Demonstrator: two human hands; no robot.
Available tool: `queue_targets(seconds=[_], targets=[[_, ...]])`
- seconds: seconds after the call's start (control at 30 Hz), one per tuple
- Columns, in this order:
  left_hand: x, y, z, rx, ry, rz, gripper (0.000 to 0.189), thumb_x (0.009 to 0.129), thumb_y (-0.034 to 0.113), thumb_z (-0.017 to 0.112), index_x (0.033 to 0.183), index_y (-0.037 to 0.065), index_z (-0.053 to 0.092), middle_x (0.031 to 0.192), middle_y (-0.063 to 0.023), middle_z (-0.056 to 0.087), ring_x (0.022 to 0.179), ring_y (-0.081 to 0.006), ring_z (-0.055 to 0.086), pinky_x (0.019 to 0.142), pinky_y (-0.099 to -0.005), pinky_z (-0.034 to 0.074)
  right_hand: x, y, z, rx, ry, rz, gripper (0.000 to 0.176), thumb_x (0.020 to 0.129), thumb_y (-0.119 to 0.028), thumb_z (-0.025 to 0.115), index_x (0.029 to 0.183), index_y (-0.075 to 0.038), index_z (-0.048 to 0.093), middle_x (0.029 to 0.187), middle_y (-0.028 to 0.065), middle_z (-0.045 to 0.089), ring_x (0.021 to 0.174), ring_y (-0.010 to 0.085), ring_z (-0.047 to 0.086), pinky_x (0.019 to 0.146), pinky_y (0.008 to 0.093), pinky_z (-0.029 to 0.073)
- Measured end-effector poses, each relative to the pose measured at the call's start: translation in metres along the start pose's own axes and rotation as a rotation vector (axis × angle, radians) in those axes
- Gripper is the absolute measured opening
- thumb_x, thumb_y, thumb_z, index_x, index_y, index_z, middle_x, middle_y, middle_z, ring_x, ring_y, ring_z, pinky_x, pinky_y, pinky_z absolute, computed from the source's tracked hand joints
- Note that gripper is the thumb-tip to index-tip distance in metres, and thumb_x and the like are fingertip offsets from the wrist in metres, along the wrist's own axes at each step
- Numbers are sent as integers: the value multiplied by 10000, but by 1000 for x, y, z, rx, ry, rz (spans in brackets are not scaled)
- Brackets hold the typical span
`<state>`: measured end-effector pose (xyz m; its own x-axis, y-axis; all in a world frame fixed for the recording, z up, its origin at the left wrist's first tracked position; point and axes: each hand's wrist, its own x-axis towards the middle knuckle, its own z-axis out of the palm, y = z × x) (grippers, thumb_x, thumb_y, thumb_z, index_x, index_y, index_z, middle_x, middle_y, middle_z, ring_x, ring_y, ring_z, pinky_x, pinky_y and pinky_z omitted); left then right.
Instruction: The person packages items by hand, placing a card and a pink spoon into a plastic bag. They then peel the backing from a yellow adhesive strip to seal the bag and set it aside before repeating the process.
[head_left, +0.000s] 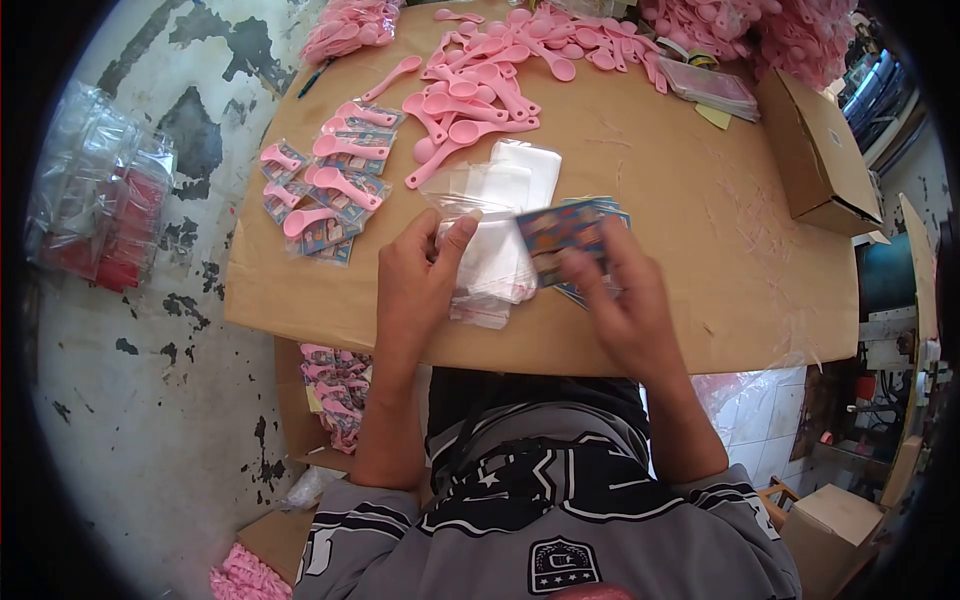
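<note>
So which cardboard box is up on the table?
The box at the right edge of the table; the other boxes sit below tabletop level.

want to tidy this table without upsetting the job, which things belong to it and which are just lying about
Likely part of the job:
- printed card in the right hand
- card stack
- clear bags
- loose pink spoons
- spoons packed with cards

Probably just lying about:
- pen
- yellow slip
- cardboard box

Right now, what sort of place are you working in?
Probably a small packing workshop: loose pink spoons lie heaped on the table, bagged spoons sit with printed cards, and a pile of clear plastic bags lies nearby.
</note>
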<state>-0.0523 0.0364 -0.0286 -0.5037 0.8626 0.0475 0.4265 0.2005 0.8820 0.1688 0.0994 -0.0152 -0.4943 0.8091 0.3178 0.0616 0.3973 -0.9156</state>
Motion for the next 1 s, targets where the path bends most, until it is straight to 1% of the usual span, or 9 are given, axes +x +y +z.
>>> queue_targets(seconds=[0.13, 0.33, 0.43, 0.57, 0.6, 0.73, 0.83, 0.87, 1.0], targets=[[2, -1, 1, -45, 8, 14, 529, 1026, 402, 707, 745, -6, 521, 581, -42, 460, 577, -67, 434, 491, -339, 350, 8, 2, 29, -192, -189, -175, 233, 1003, -155, 669, 1201, -32, 662, 974, 145, 662, 975, 343, 617, 866, 439, 487], [6, -11, -17, -260, -65, -31, 401, 1079, 342, 642, 820, 39, 599, 682, 57, 521, 615, -10, 400, 512, -254, 327, 11, 5, 39, -414, -203, -174, 166, 986, -150, 678, 1104, -36, 653, 985, 137, 687, 1000, 314, 618, 880, 449, 451], [15, -17, -26, -455, 76, -30, 351, 1102, 327, 609, 869, 65, 624, 736, 99, 532, 634, 22, 408, 529, -217, 323, 12, 4, 35, -442, -199, -158, 168, 982, -145, 678, 1099, -29, 647, 958, 140, 687, 986, 320, 619, 876, 458, 452], [12, -6, -36, -679, 94, -69, 291, 1109, 343, 587, 970, 88, 606, 738, 84, 571, 599, 13, 462, 530, -191, 351, 13, 8, 41, -398, -165, -176, 147, 975, -125, 683, 1074, -21, 648, 932, 148, 677, 957, 327, 619, 848, 457, 460], [13, -12, -43, -647, -29, -61, 250, 1106, 326, 594, 1003, 99, 582, 738, 71, 589, 588, 9, 475, 512, -184, 349, 14, 7, 40, -362, -150, -168, 140, 978, -118, 682, 1063, -14, 645, 931, 152, 671, 941, 332, 617, 831, 453, 463], [9, -11, -29, -593, -55, -105, 178, 1058, 221, 681, 1022, 85, 572, 712, 55, 608, 543, 13, 476, 455, -191, 311, 15, 2, 33, -170, 110, -90, 134, 1000, -106, 670, 1040, 16, 632, 920, 169, 637, 876, 356, 600, 762, 447, 467], [6, -6, -28, -446, -124, -175, 172, 1032, 187, 715, 1042, 64, 595, 676, 45, 619, 536, 3, 496, 482, -180, 355, 19, 0, 21, -98, 128, -62, 142, 1010, -102, 667, 1045, 27, 621, 946, 180, 617, 850, 368, 595, 744, 444, 471], [5, -6, -26, -406, -107, -169, 186, 1020, 187, 732, 1007, 64, 594, 651, 46, 612, 521, 5, 493, 468, -185, 340, 17, 3, 24, -31, 116, -23, 145, 994, -103, 684, 1079, 6, 641, 984, 168, 624, 903, 348, 609, 795, 435, 481], [2, -9, -13, -282, -32, -116, 248, 996, 211, 768, 909, 61, 591, 597, 47, 591, 495, 11, 490, 438, -201, 307, 16, 0, 35, -130, -142, -228, 247, 968, -126, 699, 1188, -20, 659, 1043, 151, 659, 1025, 322, 623, 898, 439, 477]])
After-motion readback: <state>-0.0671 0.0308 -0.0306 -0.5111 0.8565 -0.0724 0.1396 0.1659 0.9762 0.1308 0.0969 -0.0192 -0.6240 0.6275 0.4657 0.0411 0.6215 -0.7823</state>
